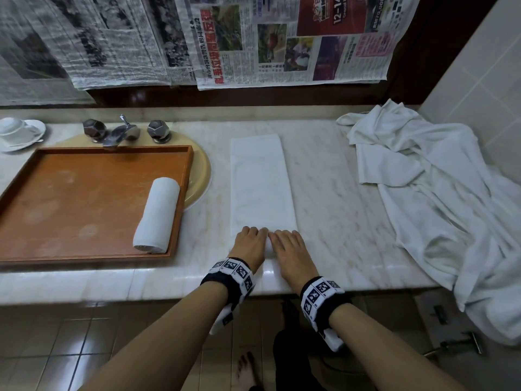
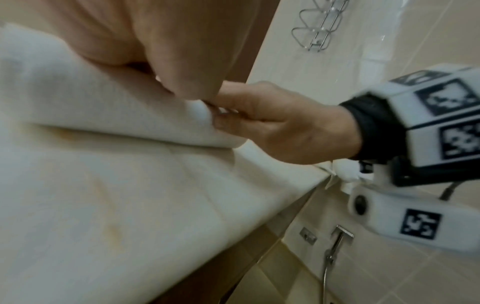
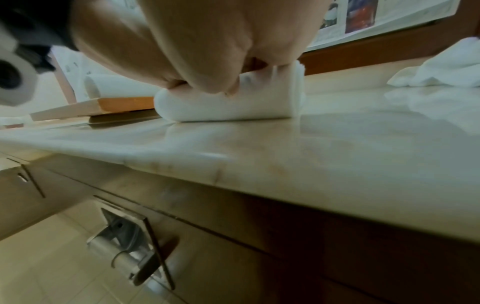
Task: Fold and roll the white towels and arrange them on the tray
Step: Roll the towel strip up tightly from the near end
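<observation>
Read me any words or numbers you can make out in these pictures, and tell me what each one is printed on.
"12-14": white digits, upside down, on the red advert of the newspaper hung above the counter.
"RM70,000": same advert, at its right edge, partly cut off.
Large red and black Chinese headlines on the newspaper: too distorted to read reliably.
Small print on the newspaper: too small to read.
Wrist bands: black-and-white marker patterns only, no words.
Towels, tray: no text.
</observation>
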A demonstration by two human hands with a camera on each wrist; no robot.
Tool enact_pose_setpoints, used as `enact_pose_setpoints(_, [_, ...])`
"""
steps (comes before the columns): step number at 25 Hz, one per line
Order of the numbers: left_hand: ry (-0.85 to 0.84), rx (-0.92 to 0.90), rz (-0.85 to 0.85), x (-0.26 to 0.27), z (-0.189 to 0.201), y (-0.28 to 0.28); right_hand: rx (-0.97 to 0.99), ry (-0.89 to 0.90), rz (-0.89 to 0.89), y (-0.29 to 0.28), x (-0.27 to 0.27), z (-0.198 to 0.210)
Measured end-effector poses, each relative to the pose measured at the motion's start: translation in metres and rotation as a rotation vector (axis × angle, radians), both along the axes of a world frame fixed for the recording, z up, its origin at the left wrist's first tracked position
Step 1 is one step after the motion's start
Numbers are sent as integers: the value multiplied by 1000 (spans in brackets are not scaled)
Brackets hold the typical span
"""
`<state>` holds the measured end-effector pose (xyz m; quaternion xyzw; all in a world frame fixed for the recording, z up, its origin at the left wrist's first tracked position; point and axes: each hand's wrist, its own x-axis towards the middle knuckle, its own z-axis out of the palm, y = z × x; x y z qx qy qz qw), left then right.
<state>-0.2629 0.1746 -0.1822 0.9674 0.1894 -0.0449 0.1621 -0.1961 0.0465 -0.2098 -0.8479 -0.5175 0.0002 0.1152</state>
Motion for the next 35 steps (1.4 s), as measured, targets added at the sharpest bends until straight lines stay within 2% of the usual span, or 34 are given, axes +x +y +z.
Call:
enact_pose_setpoints(2, [-70,0,20,-7,-2,-7,-30,89,5,4,7,10])
enact_pose_setpoints(5, [-256,-27,-42,-29,-11,-18,-103,202,57,3,11,17])
enact_pose_setpoints(7, [-328,-6,-79,-37,-21,-18,-76,179,12,1,1,16])
enact_pose_setpoints(11, [-158,-36,-48,-18,-14,-6,-67,77,-26,-4,-25,0])
enact_pose_setpoints(14, [-73,-62,-28,-4,-11,2,-69,74,-8,0,-14,4])
enact_pose_setpoints(17, [-275,-77,0,-21,-14,-5,-102,165,26,8,2,21])
enact_pose_setpoints(20, [-449,-46,-53,-47,-31,-18,-189,231,78,15,11,29])
enact_pose_setpoints(22, [-479,-30,-99,-54,-38,-18,-186,250,75,15,7,29])
enact_pose_setpoints(24, [-462,-9,-124,-46,-39,-11,-145,179,19,10,-2,25])
enact_pose_setpoints(28, [-418,-39,-75,-28,-27,0,-109,67,4,6,-9,15])
enact_pose_setpoints(30, [-437,-29,-45,-29,-25,-2,-85,113,27,11,-1,24])
enact_pose_setpoints(34, [-494,-11,-39,-50,-35,-20,-253,184,27,22,8,37])
enact_pose_setpoints(35, [-489,9,-61,-54,-39,-20,-238,188,21,22,5,39])
